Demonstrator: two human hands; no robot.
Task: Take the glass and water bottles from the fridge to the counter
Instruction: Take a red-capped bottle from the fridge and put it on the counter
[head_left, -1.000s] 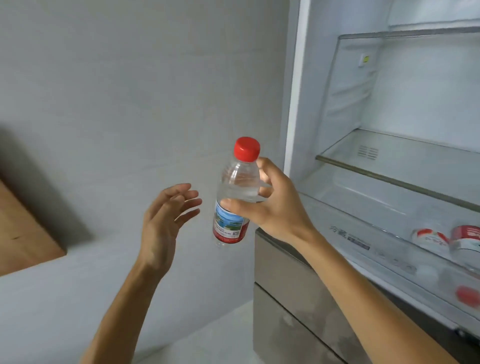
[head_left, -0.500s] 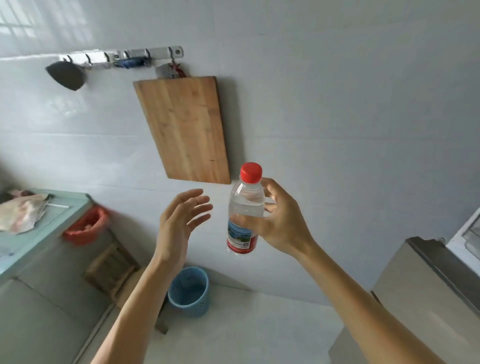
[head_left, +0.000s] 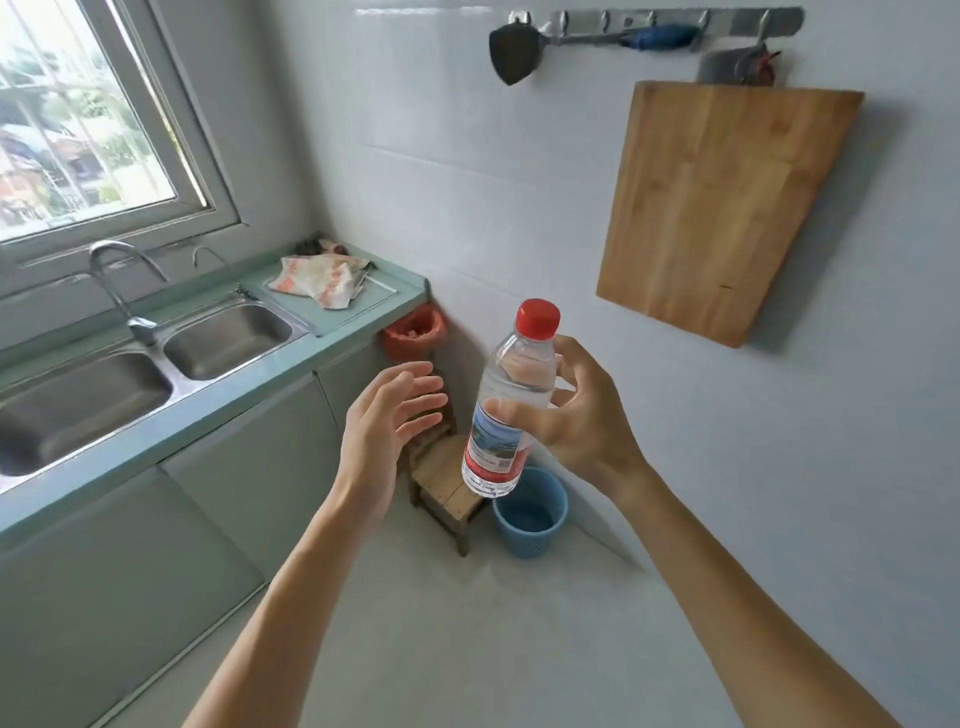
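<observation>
A clear plastic water bottle (head_left: 511, 384) with a red cap and a red and blue label hangs upright in mid-air at the centre. My right hand (head_left: 587, 421) is shut on its middle from the right side. My left hand (head_left: 387, 426) is open just left of the bottle, fingers spread, not touching it. The light green counter (head_left: 218, 410) runs along the left, below and left of both hands. Neither the fridge nor a glass is in view.
A double steel sink (head_left: 156, 358) with a tap is set in the counter under a window. A crumpled bag (head_left: 317, 278) lies at the counter's far end. A wooden stool (head_left: 447, 483), blue bin (head_left: 530, 514) and red bin (head_left: 415, 332) stand in the corner. A cutting board (head_left: 722, 202) hangs on the wall.
The view has swung left from the open fridge to the counter and sink. My right hand kept hold of the bottle; my left hand stayed open beside it.
</observation>
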